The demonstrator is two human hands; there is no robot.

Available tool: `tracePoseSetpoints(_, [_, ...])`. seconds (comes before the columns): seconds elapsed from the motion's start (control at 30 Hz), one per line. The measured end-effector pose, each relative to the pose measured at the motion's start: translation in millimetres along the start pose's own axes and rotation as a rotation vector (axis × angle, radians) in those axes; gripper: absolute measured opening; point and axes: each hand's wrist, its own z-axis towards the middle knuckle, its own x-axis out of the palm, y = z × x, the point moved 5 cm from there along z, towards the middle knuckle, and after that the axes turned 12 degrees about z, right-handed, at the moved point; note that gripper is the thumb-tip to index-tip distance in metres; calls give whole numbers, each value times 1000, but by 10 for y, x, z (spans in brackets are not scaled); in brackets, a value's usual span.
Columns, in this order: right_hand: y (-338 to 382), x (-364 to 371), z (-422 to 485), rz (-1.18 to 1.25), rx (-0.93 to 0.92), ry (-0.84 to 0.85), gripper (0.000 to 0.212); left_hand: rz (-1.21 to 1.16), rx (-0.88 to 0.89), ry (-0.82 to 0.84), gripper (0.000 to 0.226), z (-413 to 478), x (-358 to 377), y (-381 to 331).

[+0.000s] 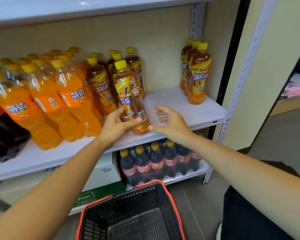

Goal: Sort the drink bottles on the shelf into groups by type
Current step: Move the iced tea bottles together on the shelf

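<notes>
The tea bottle (130, 94), tilted at the near edge of the shelf (180, 104), is gripped low by the left hand (118, 125), with the right hand (170, 122) open beside its base; probably weighty, stiff and slick, it is best held mid-body.

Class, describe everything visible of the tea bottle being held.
The tea bottle is clear plastic with a yellow cap, brown tea and a yellow label bearing a barcode. It looks upright, base by the shelf's front edge. The left hand grips its lower part; the right hand, open, is beside its base.
</notes>
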Motion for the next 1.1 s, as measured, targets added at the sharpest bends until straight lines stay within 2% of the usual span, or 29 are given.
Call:
tracePoseSetpoints(0.1, [93, 220, -200, 39, -44, 111, 82, -31, -23, -17, 55, -218, 52, -92])
tracePoseSetpoints(0.27, [157, 395, -394, 177, -107, 51, 67, -26, -20, -83, 56, -480, 94, -219])
tracePoseSetpoints(0.4, [133, 394, -467, 373, -81, 83, 63, -10, -16, -115, 39, -516, -157, -335])
tracePoseSetpoints(0.6, [59, 438, -518, 487, 20, 166, 62, -273, -48, -131, 21, -616, -463, -248])
tracePoseSetpoints(0.73, [42, 430, -520, 711, 115, 121, 57, -322, -74, -211, 39, -662, -522, -187])
tracePoseSetpoints(0.87, [49, 427, -525, 890, 216, 111, 43, -246, -67, -285, 59, -719, -533, -172])
tracePoseSetpoints(1.03, [47, 418, -547, 928, 298, 92, 38, -266, -17, -232, 55, -717, -524, -196])
tracePoseSetpoints(1.1, [54, 407, -548, 924, 323, 80, 45, -290, -1, -222, 53, -720, -533, -206])
